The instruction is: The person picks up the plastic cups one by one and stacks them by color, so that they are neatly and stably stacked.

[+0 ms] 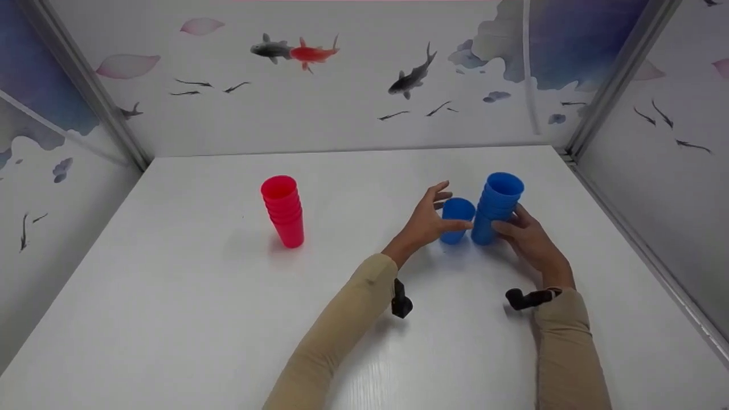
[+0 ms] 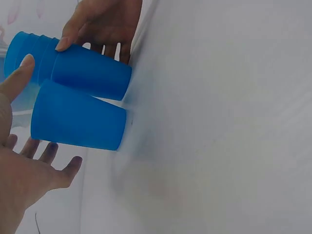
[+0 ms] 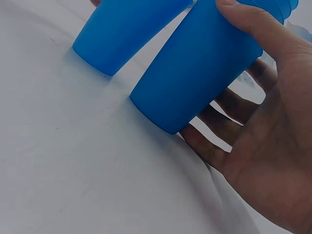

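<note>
A single blue cup [image 1: 457, 210] stands upright on the white table, just left of a stack of blue cups [image 1: 494, 213]. My left hand [image 1: 428, 221] reaches around the single cup with thumb and fingers spread wide; in the left wrist view, gaps show between the fingers [image 2: 72, 168] and its wall. On the right side of the stack, my right hand [image 1: 529, 239] grips the lowest cup, thumb on the near face and fingers behind. The right wrist view shows this stack [image 3: 195, 68] with its base at the table surface.
Farther left, a stack of red cups [image 1: 290, 219] stands on the white table [image 1: 171, 285]. Printed walls enclose the table at the back [image 1: 342, 114] and both sides. A black wrist camera [image 1: 402, 302] sits near the left sleeve, another [image 1: 527, 298] near the right.
</note>
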Tool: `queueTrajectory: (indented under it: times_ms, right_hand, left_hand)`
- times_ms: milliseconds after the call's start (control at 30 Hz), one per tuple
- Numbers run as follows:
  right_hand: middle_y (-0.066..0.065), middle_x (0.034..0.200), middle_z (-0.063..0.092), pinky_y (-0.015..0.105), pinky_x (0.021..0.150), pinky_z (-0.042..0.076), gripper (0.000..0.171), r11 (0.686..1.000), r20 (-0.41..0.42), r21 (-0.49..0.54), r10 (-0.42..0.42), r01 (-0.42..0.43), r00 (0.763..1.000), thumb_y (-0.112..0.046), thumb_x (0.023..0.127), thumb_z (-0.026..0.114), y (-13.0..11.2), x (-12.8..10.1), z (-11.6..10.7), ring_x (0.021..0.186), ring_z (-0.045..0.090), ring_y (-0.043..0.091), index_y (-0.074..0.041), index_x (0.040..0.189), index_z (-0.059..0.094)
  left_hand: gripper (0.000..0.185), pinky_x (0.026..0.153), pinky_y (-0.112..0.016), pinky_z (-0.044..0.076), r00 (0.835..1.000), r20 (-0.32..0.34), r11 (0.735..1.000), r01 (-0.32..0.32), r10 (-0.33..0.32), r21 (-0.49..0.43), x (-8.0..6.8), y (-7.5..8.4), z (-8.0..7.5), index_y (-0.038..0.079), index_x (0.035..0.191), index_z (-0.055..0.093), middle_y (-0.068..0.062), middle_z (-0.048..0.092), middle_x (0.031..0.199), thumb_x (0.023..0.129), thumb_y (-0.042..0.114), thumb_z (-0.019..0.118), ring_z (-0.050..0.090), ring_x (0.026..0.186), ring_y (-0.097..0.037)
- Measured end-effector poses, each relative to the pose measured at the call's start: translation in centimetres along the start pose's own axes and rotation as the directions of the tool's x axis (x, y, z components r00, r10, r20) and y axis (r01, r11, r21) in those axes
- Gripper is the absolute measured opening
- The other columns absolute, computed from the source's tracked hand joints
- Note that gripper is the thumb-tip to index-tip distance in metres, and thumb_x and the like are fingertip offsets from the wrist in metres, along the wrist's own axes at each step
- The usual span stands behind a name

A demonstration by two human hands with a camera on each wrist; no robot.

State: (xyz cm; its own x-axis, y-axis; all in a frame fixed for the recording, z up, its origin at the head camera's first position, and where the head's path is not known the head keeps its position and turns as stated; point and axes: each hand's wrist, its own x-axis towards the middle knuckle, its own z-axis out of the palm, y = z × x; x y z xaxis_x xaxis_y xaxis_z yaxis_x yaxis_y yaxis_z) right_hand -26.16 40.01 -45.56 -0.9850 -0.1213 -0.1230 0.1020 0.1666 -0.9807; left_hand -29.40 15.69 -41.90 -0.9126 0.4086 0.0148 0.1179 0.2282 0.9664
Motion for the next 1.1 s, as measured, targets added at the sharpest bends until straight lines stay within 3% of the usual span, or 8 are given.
queueTrajectory:
  times_ms: [133,300,467,667,900,1100]
  right_hand:
    - [0.011,0.171,-0.001,0.055,0.126,0.013,0.100,1.000,0.000,-0.002,0.007,-0.007,1.000,-0.042,0.095,0.066,0.0,0.0,-0.1,0.157,0.004,0.037,-0.027,0.161,-0.007]
    - [0.011,0.171,-0.001,0.056,0.126,0.013,0.100,1.000,0.011,-0.003,-0.006,0.006,1.000,-0.042,0.096,0.066,0.2,0.0,-0.1,0.158,0.003,0.037,-0.028,0.161,-0.008]
    - [0.010,0.171,-0.003,0.055,0.126,0.012,0.101,1.000,0.007,-0.013,0.001,-0.001,1.000,-0.043,0.095,0.066,0.1,0.0,-0.1,0.158,0.001,0.037,-0.028,0.161,-0.009]
    - [0.010,0.171,-0.004,0.055,0.126,0.011,0.099,1.000,0.009,0.017,-0.004,0.004,1.000,-0.037,0.097,0.065,-0.1,0.0,-0.1,0.158,0.001,0.037,-0.027,0.161,-0.009]
    - [0.009,0.171,-0.005,0.055,0.127,0.010,0.100,1.000,0.014,0.020,0.003,-0.003,1.000,-0.036,0.097,0.065,-0.1,0.0,-0.1,0.158,-0.001,0.036,-0.027,0.161,-0.011]
    - [0.010,0.171,-0.004,0.056,0.126,0.011,0.098,1.000,0.018,0.015,-0.003,0.003,1.000,-0.037,0.097,0.065,-0.2,0.0,-0.1,0.158,0.001,0.037,-0.027,0.161,-0.010]
  left_hand:
    - [0.085,0.115,-0.044,0.044,0.997,-0.004,0.997,0.072,-0.072,-0.041,0.0,-0.8,0.2,0.021,0.153,0.036,-0.004,0.046,0.155,0.082,0.029,0.083,0.045,0.143,-0.025]
    - [0.071,0.115,-0.042,0.044,0.991,-0.034,0.992,0.128,-0.128,-0.025,0.0,-1.5,0.3,0.019,0.144,0.047,-0.003,0.051,0.150,0.084,0.031,0.082,0.049,0.139,-0.023]
    - [0.066,0.114,-0.041,0.045,0.991,-0.066,0.992,0.116,-0.118,-0.040,0.1,-1.7,0.0,0.019,0.140,0.049,-0.002,0.055,0.145,0.084,0.034,0.081,0.051,0.137,-0.021]
    - [0.069,0.113,-0.042,0.046,0.997,-0.059,0.995,0.049,-0.054,-0.090,0.0,-1.1,-1.1,0.015,0.143,0.045,-0.007,0.053,0.146,0.086,0.033,0.079,0.052,0.135,-0.025]
    - [0.071,0.112,-0.046,0.047,0.997,-0.073,0.993,-0.035,0.026,-0.114,0.4,1.3,-2.5,0.018,0.146,0.042,-0.009,0.050,0.149,0.088,0.036,0.078,0.053,0.135,-0.029]
    - [0.070,0.110,-0.047,0.048,0.990,-0.065,0.984,-0.130,0.123,-0.123,1.3,5.8,-3.2,0.020,0.150,0.041,-0.009,0.049,0.151,0.091,0.035,0.074,0.053,0.135,-0.029]
